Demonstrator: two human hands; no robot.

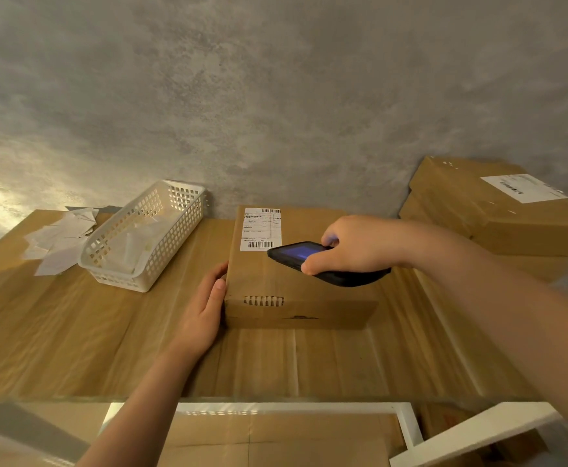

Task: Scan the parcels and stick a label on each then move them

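Observation:
A brown cardboard parcel [286, 284] lies in the middle of the wooden table [73, 332]. A white shipping label with barcodes [260, 229] is stuck on its top at the far left corner. My right hand [353, 244] grips a black handheld scanner [323, 262] with a lit blue screen, held just above the parcel's top, its front end pointing at the label. My left hand [205, 308] rests flat against the parcel's left side, fingers straight.
A white plastic mesh basket [147, 237] with paper slips stands at the back left, loose white slips [60, 241] beside it. Stacked labelled cardboard boxes [498, 210] sit at the right. More cardboard and a white frame [407, 426] lie below the table's front edge.

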